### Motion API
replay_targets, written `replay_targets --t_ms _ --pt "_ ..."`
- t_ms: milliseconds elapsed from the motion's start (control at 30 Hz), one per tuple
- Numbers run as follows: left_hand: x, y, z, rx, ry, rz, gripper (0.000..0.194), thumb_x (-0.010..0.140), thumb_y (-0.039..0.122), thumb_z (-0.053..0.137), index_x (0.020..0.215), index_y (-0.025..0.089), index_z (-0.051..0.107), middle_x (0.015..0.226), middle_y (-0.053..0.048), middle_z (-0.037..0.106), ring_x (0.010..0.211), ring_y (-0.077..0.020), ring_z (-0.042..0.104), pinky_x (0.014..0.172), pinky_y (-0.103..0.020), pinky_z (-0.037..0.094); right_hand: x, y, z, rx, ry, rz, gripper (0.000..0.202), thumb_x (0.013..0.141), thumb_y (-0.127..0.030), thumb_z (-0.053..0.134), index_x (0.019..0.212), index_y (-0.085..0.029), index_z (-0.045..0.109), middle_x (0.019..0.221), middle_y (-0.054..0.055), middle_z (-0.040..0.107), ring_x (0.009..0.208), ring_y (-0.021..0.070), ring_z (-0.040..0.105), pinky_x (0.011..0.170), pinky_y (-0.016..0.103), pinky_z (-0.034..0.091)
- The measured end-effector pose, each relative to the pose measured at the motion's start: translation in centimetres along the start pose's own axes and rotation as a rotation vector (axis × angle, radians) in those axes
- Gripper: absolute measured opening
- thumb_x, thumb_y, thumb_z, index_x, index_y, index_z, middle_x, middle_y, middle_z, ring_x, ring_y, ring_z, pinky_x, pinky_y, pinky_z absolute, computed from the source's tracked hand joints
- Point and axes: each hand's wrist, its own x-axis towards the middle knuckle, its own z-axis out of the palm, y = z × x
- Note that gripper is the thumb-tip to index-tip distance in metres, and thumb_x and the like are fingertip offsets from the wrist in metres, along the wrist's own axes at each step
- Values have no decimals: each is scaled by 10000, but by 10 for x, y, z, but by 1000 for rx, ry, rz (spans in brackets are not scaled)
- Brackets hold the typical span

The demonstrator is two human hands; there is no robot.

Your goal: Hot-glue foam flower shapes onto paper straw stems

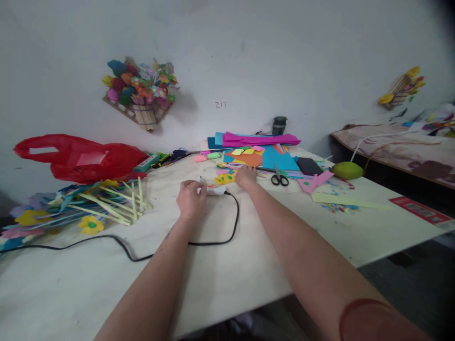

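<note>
My left hand (192, 199) is closed, thumb and fingers bent round the near end of a white glue gun (216, 191) with a bit of orange on it. The gun lies on the table, and a black cord (237, 213) runs from its right end. Farther right, my right hand (246, 177) reaches to the table with its fingers curled downward. Whatever lies under those fingertips is hidden. Touching distance to its left are yellow paper flowers (225, 178). Black scissors (279, 179) rest to the right of this hand, beside thin sticks and paper strips.
A red plastic bag (81, 158) and a pile of paper flowers with pale strips (106, 201) occupy the left. Coloured paper sheets (261, 139), a dark phone (309, 166), a green-yellow fruit (347, 170) and paper scraps (339, 208) are at the back and right.
</note>
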Motion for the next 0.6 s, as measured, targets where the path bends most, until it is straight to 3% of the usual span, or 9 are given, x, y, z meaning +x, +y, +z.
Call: replay_targets --t_ms 333,467,600 --pt "1 -2 1 -24 -11 -36 228 772 366 507 833 230 680 998 -53 613 901 -187 573 715 -281 449 1 -2 -2 44 15 35 440 842 -324 418 1166 -66 568 1205 193 538 1149 305 420 990 474 234" --pt "1 -4 2 -27 10 -27 227 774 367 506 824 230 680 978 -53 615 898 -188 572 723 -287 451 1 -5 2 36 4 61 503 792 -439 497 1148 -95 585 1278 179 483 1209 326 351 1027 517 137" --pt "0 -4 1 -25 4 -38 222 771 365 511 820 233 683 983 -57 612 888 -191 576 717 -294 452 2 -7 1 47 -1 62 432 789 -398 530 1111 -122 612 1246 174 510 1199 314 364 1020 505 152"
